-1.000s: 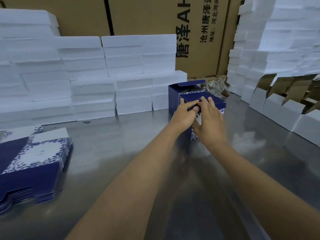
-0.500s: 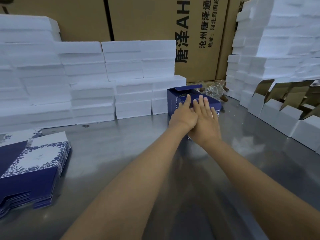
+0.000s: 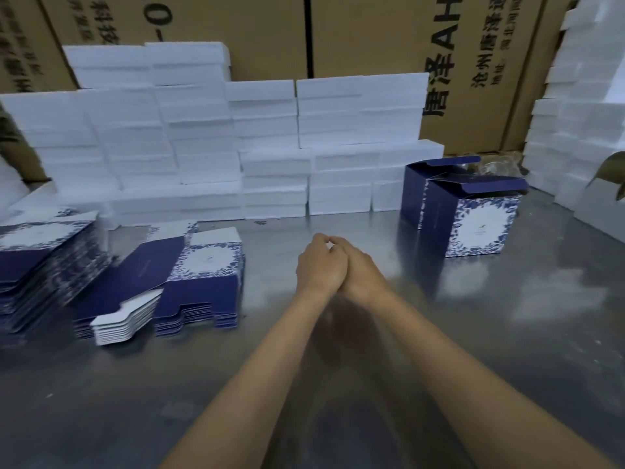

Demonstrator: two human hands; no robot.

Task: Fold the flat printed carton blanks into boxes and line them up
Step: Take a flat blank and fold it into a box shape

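Two folded blue-and-white boxes stand on the steel table at the right: the nearer box [image 3: 473, 221] with its lid flap up, and a second box [image 3: 419, 184] close behind it. A stack of flat printed blanks [image 3: 189, 279] lies at the left, and a taller stack [image 3: 44, 262] sits farther left. My left hand [image 3: 321, 265] and my right hand [image 3: 362, 272] are pressed together over the middle of the table, fingers curled, holding nothing. Both hands are well clear of the boxes and the stacks.
White foam blocks [image 3: 270, 154] are piled along the back and more rise at the right [image 3: 581, 130]. Big brown cartons [image 3: 372, 38] stand behind them. The steel table [image 3: 372, 384] stretches toward me.
Both hands have let go of the folded box and pulled back toward me, meeting at the table's middle. The view has swung left, bringing the stacks of blanks further in.
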